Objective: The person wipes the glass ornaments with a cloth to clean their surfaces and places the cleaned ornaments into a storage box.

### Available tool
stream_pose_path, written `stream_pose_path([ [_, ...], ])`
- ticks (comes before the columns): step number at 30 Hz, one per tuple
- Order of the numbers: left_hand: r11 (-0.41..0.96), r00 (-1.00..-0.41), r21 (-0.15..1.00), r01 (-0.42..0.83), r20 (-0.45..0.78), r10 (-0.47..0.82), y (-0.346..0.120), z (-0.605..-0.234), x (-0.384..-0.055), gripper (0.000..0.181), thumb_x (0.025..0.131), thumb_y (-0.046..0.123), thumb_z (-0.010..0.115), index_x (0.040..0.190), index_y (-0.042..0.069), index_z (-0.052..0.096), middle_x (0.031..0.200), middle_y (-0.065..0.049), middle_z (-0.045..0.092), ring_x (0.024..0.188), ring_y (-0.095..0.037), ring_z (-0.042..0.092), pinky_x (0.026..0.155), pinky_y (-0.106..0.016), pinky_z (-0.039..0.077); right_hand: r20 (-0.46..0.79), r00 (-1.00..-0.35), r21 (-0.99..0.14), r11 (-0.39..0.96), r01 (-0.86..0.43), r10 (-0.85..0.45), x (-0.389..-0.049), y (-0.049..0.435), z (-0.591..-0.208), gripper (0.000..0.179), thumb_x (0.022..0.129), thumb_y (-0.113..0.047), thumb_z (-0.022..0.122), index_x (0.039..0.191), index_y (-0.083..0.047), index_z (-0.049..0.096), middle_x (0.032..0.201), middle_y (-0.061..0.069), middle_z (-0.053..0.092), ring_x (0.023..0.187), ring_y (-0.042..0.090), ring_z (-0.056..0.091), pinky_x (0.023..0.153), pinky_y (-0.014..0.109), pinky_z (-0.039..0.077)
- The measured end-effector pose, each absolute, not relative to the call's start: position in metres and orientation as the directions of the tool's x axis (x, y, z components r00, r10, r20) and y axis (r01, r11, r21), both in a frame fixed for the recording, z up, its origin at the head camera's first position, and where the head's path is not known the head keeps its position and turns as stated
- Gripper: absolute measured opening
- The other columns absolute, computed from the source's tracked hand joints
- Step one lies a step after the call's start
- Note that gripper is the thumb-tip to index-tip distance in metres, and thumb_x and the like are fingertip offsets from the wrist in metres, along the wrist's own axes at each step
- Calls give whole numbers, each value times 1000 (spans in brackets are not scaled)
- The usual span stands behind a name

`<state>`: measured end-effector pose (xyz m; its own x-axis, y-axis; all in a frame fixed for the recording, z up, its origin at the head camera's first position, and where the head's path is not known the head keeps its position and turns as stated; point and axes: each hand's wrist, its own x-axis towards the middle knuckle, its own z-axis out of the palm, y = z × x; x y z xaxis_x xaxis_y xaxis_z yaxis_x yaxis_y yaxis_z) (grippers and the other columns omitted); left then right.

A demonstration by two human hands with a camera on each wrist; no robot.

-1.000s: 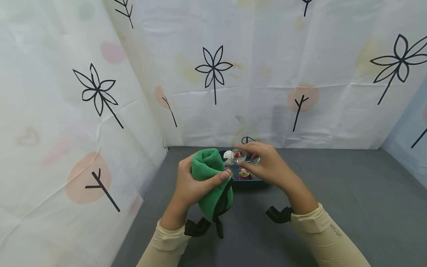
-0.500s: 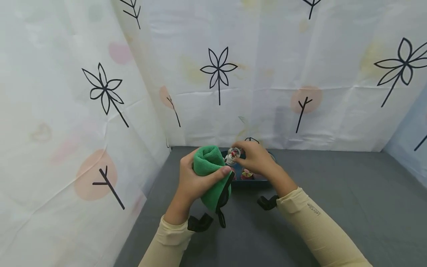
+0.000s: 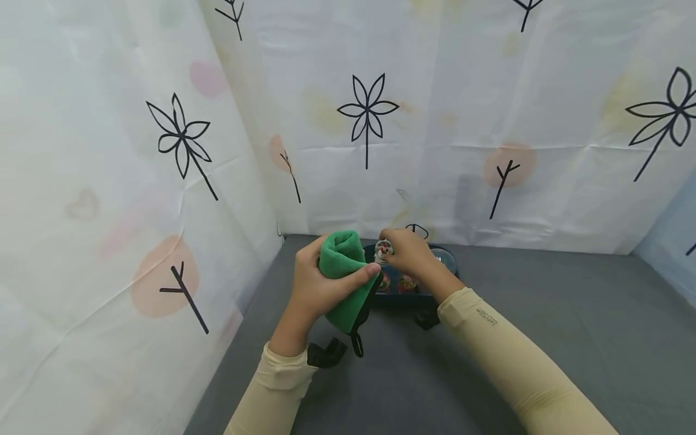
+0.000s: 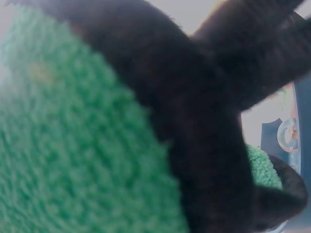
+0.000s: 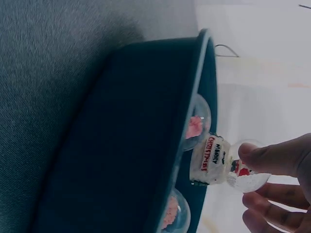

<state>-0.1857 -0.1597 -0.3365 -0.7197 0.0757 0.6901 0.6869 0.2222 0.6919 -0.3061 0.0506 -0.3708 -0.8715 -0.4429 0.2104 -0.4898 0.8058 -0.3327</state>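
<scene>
My left hand [image 3: 318,293] grips a rolled green microfiber cloth [image 3: 342,257] with black edging and a hanging black loop. In the left wrist view the cloth's fuzzy side and dark trim fill most of the picture. Between thumb and fingers, my right hand [image 3: 410,251] pinches a small snow globe [image 3: 383,252] by its clear dome. Its white base, lettered "Merry Christmas" [image 5: 210,158], points down over the dark blue tray [image 5: 116,136], and the globe stands nearly upright. In the head view the cloth hides the tray's left end.
Inside the tray are other clear globes: one with a pink figure [image 5: 195,124] and another pink one [image 5: 175,211]. A clear round dome [image 3: 446,258] shows at the tray's right end. The grey table [image 3: 544,314] meets a patterned cloth wall [image 3: 435,121] behind.
My right hand has turned the snow globe from lying sideways to nearly upright, and the right forearm has shifted left. My left hand keeps its grip on the cloth.
</scene>
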Motion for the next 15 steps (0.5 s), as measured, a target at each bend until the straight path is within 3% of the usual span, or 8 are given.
stream_pose_path([
  [6,259,-730,692,673,677,88,-164,-341,-194,30,79,28,95,93,17,71,79,0,68,65,-16,65,54,-33,57,114,-891,-324,832,-451,-439,-318,45,-374,35,97,-8,75,131,-3,67,118,14,74,103,29,72,84,46,61],
  [15,323,-777,717,618,621,108,-172,-350,-208,31,82,35,94,90,21,68,76,1,64,63,-18,62,52,-34,55,28,-902,-328,849,-415,-430,-330,40,-382,37,97,-10,76,131,-2,66,124,17,72,107,32,71,88,48,61],
])
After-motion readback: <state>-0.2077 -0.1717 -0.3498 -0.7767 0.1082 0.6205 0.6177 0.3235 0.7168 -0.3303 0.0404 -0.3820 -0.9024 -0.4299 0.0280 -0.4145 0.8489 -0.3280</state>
